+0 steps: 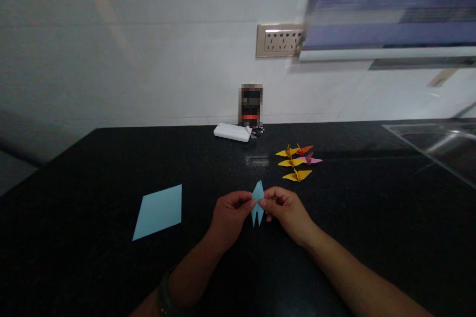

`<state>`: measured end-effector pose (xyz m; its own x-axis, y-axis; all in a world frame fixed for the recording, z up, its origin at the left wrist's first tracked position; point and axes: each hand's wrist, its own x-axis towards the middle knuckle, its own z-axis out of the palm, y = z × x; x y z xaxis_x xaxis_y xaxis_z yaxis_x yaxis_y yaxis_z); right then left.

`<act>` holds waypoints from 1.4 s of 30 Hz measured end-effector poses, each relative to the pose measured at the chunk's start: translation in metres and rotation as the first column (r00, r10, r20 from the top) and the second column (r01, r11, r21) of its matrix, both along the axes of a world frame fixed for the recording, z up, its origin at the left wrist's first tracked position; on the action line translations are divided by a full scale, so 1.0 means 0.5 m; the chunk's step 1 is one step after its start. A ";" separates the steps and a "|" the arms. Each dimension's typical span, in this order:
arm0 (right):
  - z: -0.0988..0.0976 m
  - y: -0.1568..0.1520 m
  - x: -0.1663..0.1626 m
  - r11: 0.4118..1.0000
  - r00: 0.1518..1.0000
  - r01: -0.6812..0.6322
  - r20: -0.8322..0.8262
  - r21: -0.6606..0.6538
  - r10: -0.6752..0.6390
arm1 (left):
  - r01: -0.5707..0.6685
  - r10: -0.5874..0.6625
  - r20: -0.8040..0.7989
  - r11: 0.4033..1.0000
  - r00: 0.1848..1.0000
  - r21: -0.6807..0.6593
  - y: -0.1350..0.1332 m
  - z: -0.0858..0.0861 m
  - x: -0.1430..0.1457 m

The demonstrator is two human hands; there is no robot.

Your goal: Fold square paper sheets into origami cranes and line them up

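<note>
A light blue folded paper (258,191) is held upright between my hands, with one point at the top and two narrow legs below. My left hand (232,215) pinches its left edge between thumb and fingers. On the opposite edge, my right hand (288,210) grips the same piece, its thumb on the near face. To the left lies a flat blue paper sheet (159,210) on the black countertop. Several folded paper cranes sit beyond my right hand, among them a yellow crane (297,175), an orange crane (305,150) and a pink crane (310,159).
A white power bank (232,132) lies near the wall beside a beaded strap (258,131). Behind it a pixelated dark object (251,104) leans on the wall. The sink edge (427,153) is at the right. A socket panel (279,40) is on the wall.
</note>
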<state>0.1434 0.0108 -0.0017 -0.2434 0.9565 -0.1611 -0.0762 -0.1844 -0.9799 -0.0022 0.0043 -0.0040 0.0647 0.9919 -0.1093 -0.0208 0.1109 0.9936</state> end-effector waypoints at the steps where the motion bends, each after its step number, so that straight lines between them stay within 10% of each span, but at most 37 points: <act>1: -0.002 0.000 0.000 1.000 1.000 0.005 -0.009 -0.004 -0.005 | -0.008 0.008 0.042 1.000 0.999 -0.018 0.001 0.000 0.001; 42: 0.000 -0.005 0.000 1.000 1.000 0.002 0.010 0.018 -0.002 | 0.073 -0.073 -0.022 0.997 0.997 -0.020 -0.003 0.002 0.005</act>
<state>0.1432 0.0085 -0.0016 -0.2402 0.9596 -0.1463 -0.0667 -0.1667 -0.9838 0.0004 0.0028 -0.0030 0.1339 0.9823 -0.1307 0.0109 0.1304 0.9914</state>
